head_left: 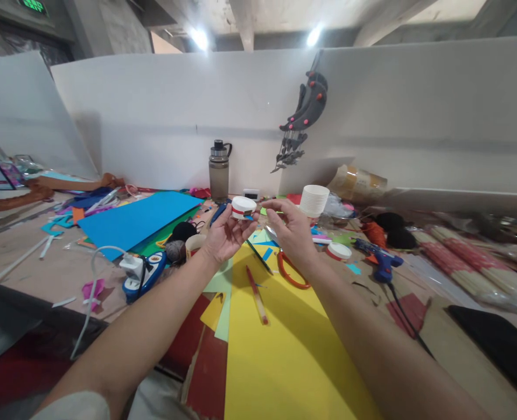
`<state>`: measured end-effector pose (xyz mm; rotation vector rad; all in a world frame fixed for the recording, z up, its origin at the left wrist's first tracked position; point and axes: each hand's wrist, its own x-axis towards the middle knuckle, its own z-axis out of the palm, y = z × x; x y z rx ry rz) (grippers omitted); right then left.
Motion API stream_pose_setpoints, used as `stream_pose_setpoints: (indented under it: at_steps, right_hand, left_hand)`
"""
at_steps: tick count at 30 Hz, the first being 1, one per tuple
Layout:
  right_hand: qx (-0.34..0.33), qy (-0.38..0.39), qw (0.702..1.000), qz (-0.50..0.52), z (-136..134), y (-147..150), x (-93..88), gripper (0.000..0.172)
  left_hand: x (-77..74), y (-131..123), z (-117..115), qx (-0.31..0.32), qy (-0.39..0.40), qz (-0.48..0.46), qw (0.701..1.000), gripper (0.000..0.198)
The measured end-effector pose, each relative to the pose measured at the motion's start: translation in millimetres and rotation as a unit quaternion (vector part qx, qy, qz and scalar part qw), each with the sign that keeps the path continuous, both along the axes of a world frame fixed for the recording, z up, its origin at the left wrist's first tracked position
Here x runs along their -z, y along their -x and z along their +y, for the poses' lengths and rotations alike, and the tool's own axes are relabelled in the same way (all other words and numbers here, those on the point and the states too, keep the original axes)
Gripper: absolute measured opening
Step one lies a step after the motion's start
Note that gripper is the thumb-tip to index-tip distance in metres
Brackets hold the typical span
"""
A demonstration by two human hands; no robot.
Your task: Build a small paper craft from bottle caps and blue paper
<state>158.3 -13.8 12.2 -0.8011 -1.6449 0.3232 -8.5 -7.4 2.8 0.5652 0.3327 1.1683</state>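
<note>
My left hand holds a short white round piece with a red band, which looks like a paper cup's cut-off base. A small blue bit shows at its lower edge, by my fingertips. To its right hovers my right hand, fingers bent and apart, with nothing I can make out between them. Beneath the hands, on a yellow sheet, lie a red pen, a dark pencil and orange-handled scissors. Another white-and-red round piece sits right of my right wrist.
White paper cups stand stacked behind my right hand, and a water bottle stands near the white partition. A blue glue gun trails its cord at right. Blue sheet and a power strip lie left. A grey moon ornament hangs ahead.
</note>
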Motion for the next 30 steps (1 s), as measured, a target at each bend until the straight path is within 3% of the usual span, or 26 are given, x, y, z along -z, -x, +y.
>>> stream_pose_setpoints:
  at_steps: [23, 30]
  right_hand:
    - [0.008, -0.005, 1.000, -0.003, -3.8, 2.2, -0.4, 0.015]
    - [0.029, 0.027, 0.999, 0.026, -4.0, 3.2, 2.8, 0.016]
  left_hand:
    - [0.7, 1.1, 1.3, 0.012, -0.009, -0.001, 1.000, 0.046]
    - [2.6, 3.2, 4.1, 0.011, 0.005, -0.005, 1.000, 0.045]
